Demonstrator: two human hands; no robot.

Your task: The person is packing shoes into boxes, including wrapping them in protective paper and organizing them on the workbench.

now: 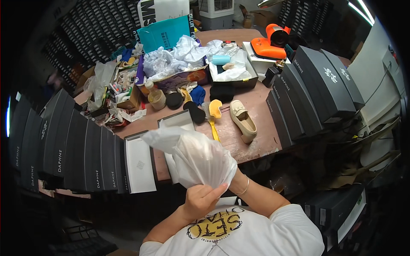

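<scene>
A translucent white plastic bag (192,153) is held up in front of my chest, above the near edge of the brown table (256,106). My left hand (200,200) grips the bag's lower end with the fingers closed around it. My right hand is hidden behind the bag; only its wrist with a thin bracelet (244,187) shows, so it seems to be inside or behind the bag. A cream loafer shoe (243,119) lies on the table beyond the bag, next to a yellow brush (215,113).
Rows of dark shoe boxes stand at the left (77,149) and right (316,85). An open box with a white lid (139,164) lies near the table edge. Crumpled white paper (179,55), a bottle (156,96) and an orange device (269,42) crowd the far side.
</scene>
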